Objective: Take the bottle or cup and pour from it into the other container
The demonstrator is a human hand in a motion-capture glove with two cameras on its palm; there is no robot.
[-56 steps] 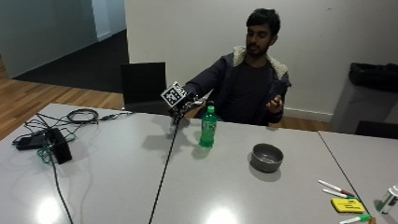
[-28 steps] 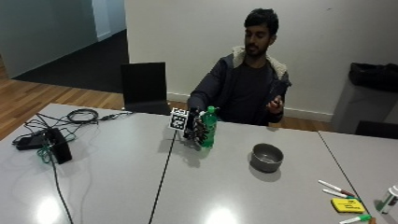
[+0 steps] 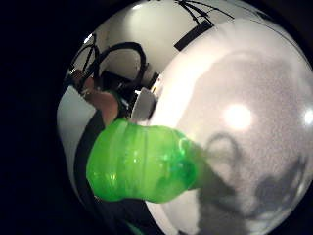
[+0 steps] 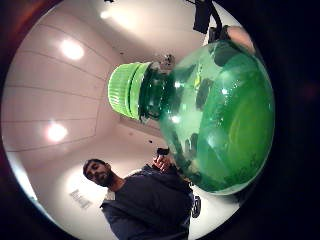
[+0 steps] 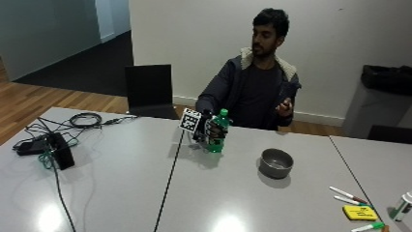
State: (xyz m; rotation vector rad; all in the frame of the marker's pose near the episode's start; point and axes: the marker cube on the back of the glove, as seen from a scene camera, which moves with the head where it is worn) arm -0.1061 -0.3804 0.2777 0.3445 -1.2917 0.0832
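Several markers (image 5: 349, 194) and a yellow block (image 5: 359, 212) lie at the near right corner of the table (image 5: 116, 193), with a small white container (image 5: 403, 205) at the right edge; all are well apart from the work and obstruct nothing. A black cable (image 5: 169, 179) runs from the near edge up toward the bottle's left side; it appears to lie flat and outside the pouring path.

Further in, the grey metal bowl (image 5: 276, 163) stands open-mouthed to the right of the bottle, near but not touching, the likely receiver. The surface between the two looks bare.

The green bottle (image 5: 217, 133) stands upright on the table at its middle, cap (image 4: 126, 90) on. The gloved right hand (image 5: 205, 129) is at its left side, fingers wrapped round the body, a side grasp at mid-height that would suit tipping toward the bowl. Both palm views show the bottle close against the palm. The cap, in my judgement, must come off before anything pours.

At the far left lie a black device (image 5: 59, 151) and coiled leads (image 5: 83, 119). The bare left hand (image 5: 284, 107) is raised, idle, behind the table.
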